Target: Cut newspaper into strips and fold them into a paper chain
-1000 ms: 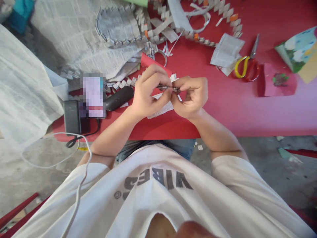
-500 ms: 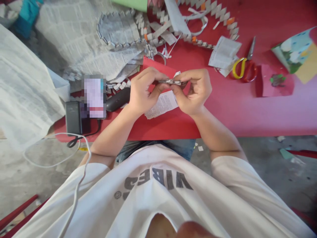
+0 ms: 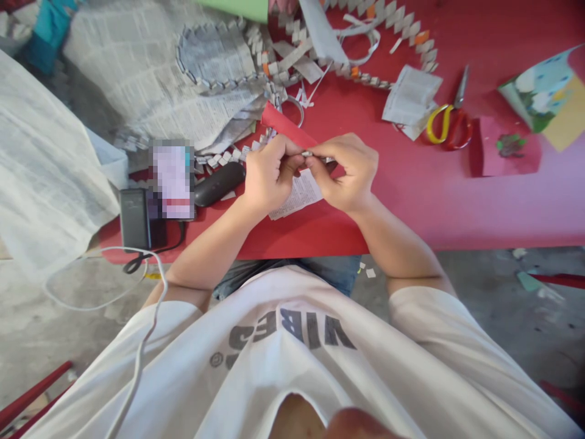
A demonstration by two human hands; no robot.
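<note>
The red worktop (image 3: 425, 213) stands over a grey concrete floor (image 3: 484, 323), with newspaper sheets (image 3: 119, 79) spread over its far left part. Just above the worktop's near edge, the left hand (image 3: 269, 174) and the right hand (image 3: 347, 171) almost meet, fingers bent and thumbs pressed against the fingertips. Between them they pinch a small folded paper piece (image 3: 307, 154); it is mostly hidden by the fingers, and seems to be a narrow folded strip. Below it lie printed paper slips (image 3: 298, 196), partly covered by the hands, and a red paper piece (image 3: 286, 125) lies just beyond.

To the left of the left hand are a black case (image 3: 220, 184), a phone (image 3: 172, 180) with a blurred-out screen, and a black power bank (image 3: 134, 218). A zigzag paper chain (image 3: 402, 23) with orange links curves across the far side. Scissors (image 3: 450, 127) with one yellow and one red handle lie to the right, near a pink paper piece (image 3: 521, 157).
</note>
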